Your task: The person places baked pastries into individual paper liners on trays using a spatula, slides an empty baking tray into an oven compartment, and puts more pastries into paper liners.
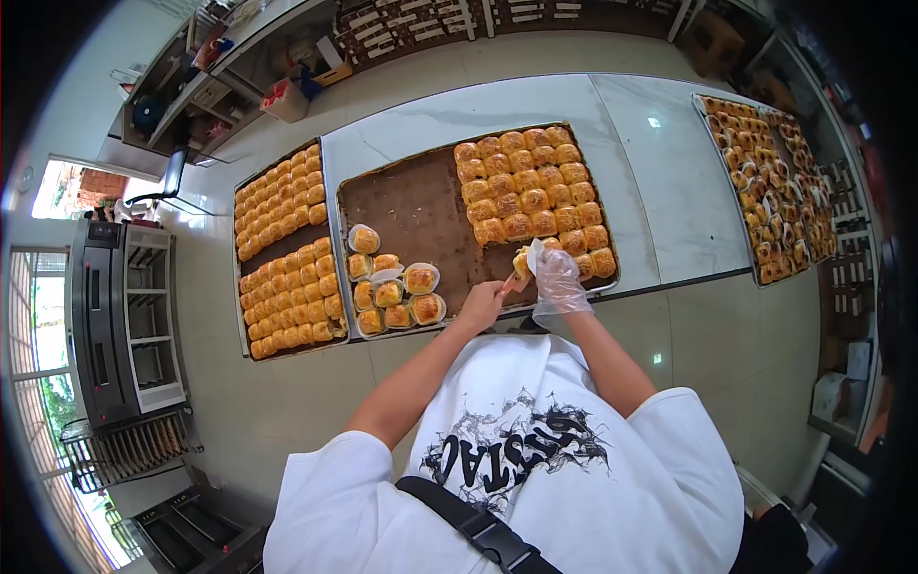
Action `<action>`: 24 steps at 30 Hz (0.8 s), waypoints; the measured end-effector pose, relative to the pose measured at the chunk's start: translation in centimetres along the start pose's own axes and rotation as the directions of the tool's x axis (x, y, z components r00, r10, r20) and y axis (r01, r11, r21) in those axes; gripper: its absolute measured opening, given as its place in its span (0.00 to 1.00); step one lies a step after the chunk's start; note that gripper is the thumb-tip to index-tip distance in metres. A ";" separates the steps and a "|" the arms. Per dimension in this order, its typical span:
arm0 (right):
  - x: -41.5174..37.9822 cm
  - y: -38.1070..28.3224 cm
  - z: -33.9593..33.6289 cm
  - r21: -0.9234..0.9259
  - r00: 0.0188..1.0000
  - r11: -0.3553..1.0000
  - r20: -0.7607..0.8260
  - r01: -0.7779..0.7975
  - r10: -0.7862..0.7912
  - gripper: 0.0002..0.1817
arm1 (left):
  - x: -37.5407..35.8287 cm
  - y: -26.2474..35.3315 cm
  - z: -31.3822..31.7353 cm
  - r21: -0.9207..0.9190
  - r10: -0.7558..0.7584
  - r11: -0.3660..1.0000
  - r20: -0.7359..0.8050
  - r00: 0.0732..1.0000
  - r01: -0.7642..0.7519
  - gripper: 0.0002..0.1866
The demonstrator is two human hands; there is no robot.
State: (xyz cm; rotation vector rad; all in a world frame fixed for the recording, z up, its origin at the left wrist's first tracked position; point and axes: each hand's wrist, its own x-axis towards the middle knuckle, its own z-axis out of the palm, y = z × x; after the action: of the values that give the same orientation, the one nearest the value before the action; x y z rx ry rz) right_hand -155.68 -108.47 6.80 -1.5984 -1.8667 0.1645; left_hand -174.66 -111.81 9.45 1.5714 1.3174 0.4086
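Observation:
My right hand [558, 283], in a clear plastic glove, is closed on a white paper liner [535, 256] at the front edge of the large tray [397, 206]. A golden bun [521, 262] sits against the liner. My bare left hand [482, 305] is just left of it, with its fingers closed. A thin orange-brown piece shows at its fingertips by the bun, too small to name. Joined rows of buns [521, 182] fill the tray's right part. Several separate buns in paper liners [421, 279] stand at its front left corner.
Left of the large tray lies another tray of buns [287, 282] in two blocks. A third tray of topped buns [770, 187] lies at the far right of the white marble table [660, 172]. An oven [100, 316] and rack stand at left, shelves [229, 91] behind.

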 end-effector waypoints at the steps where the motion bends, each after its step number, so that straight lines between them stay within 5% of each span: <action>1: -0.1 -0.3 0.0 -0.035 0.991 0.998 0.122 -0.050 0.054 0.09 | -0.7 0.1 -0.3 0.000 0.027 1.000 -0.026 0.999 -0.027 0.13; 4: -0.2 -2.0 -0.7 0.026 0.916 0.980 0.359 -0.198 0.176 0.10 | -2.9 0.7 -2.7 -0.256 -0.249 0.916 0.244 0.937 0.310 0.13; 7: -0.1 -3.9 -0.7 0.097 0.869 0.975 0.478 -0.200 0.131 0.12 | -4.8 0.0 -4.8 -0.394 -0.292 0.823 0.326 0.899 0.410 0.14; 10: -0.5 -3.2 1.2 0.180 0.869 0.974 0.493 -0.139 0.033 0.11 | -6.1 0.0 -7.4 -0.183 -0.344 0.896 0.290 0.893 0.405 0.12; 13: -0.4 -2.2 0.7 0.247 0.847 0.876 0.458 -0.414 0.271 0.11 | -7.4 -1.5 -9.2 0.332 0.065 0.942 -0.056 0.996 -0.043 0.11; 14: 0.1 -1.4 0.2 -0.080 0.887 0.977 0.411 -0.197 0.213 0.10 | -7.6 -1.8 -9.3 0.310 0.043 0.950 -0.083 0.996 -0.015 0.10; 15: -0.1 -0.2 0.6 0.056 0.770 0.865 0.486 -0.499 0.413 0.10 | -7.7 -0.2 -10.3 0.291 0.021 0.957 -0.110 0.994 0.012 0.10; 17: 0.9 -1.9 -2.9 -0.196 0.802 0.922 0.455 -0.333 0.387 0.09 | -6.8 0.2 -11.2 0.279 0.012 0.960 -0.125 0.992 0.023 0.08; 20: 1.3 -2.9 -3.7 -0.238 0.773 0.971 0.616 0.000 0.151 0.10 | -4.7 -0.9 -10.1 0.282 -0.032 0.959 -0.012 0.999 0.034 0.07; 22: 1.2 -2.5 -1.6 0.049 0.757 0.916 0.582 -0.398 0.298 0.15 | -3.9 -0.4 -9.4 0.273 -0.171 0.954 0.151 0.974 0.125 0.08; 24: 1.7 -2.1 -0.2 0.213 0.782 0.847 0.539 -0.487 0.314 0.16 | -4.7 -0.1 -9.3 0.315 -0.105 0.948 0.170 0.980 0.047 0.08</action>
State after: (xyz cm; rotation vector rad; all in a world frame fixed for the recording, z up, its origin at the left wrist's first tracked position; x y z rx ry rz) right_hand -157.33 -107.49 8.67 -1.7923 -1.6674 1.1240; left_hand -183.52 -111.54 14.96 1.7622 1.3386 0.0021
